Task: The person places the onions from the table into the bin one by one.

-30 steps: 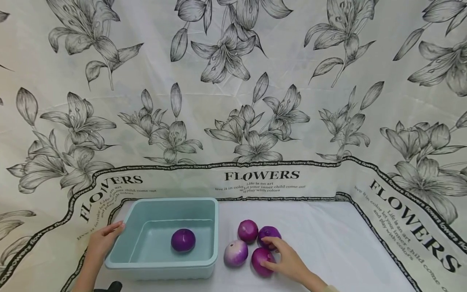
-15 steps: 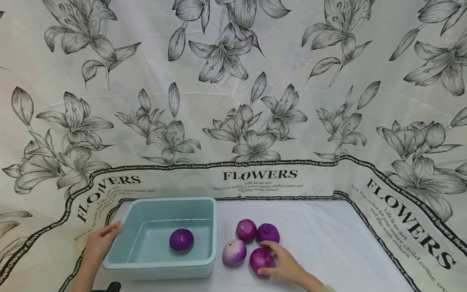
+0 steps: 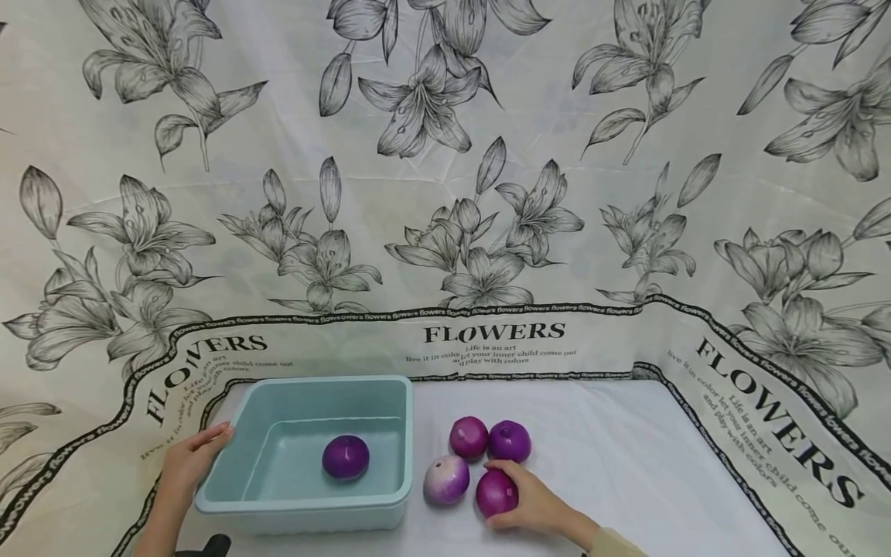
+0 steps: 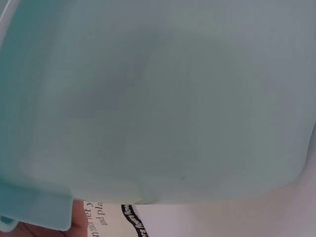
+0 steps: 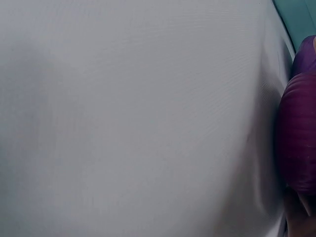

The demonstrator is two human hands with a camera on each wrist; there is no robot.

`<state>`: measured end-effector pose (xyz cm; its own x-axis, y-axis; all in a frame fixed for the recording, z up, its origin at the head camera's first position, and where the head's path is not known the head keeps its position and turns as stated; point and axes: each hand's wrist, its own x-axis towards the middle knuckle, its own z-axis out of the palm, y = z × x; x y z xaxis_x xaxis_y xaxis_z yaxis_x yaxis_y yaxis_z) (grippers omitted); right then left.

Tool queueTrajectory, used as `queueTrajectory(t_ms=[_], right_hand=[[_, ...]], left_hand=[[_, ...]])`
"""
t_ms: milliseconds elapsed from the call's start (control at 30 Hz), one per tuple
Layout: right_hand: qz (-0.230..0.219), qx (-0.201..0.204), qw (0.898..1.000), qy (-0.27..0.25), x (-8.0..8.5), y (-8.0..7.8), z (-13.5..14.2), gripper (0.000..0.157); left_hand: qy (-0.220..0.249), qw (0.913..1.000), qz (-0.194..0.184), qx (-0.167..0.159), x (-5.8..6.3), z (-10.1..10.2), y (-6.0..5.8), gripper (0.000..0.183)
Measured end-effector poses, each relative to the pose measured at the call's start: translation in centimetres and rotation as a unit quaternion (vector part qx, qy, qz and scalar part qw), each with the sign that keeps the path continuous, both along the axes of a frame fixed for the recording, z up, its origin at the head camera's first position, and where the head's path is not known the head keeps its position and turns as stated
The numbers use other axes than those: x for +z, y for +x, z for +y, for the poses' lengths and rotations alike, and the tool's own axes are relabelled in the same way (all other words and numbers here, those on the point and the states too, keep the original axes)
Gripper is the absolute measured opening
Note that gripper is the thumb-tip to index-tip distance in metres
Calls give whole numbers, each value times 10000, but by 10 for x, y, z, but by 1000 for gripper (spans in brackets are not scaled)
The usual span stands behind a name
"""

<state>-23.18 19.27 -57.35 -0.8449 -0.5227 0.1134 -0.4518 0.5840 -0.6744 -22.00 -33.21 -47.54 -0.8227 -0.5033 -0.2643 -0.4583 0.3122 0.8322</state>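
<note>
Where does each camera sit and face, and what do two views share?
Head: head-worn, facing forward and down at tub and onions; left hand, right hand visible.
Left wrist: wrist-worn, facing the tub; left hand partly visible.
Right wrist: wrist-worn, facing white cloth and gripped onion; right hand partly visible.
Head and right wrist share that onion.

Five purple onions (image 3: pixel 497 495), one pale blue bin (image 3: pixel 302 505), two hands (image 3: pixel 186 463), seemingly one black object (image 3: pixel 218 545), partly cut off
</note>
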Motion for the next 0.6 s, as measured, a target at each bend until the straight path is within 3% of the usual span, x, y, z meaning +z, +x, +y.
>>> queueTrajectory(t_ms=[300,600], right_hand=[[113,235,9996,-53,-6,-3,-2,93],[55,369,9993,-46,0,-1,-4,92]], left_hand=[[58,9999,88,-35,1,0,1,69],[63,9999,87,4,-1,-1,0,69]])
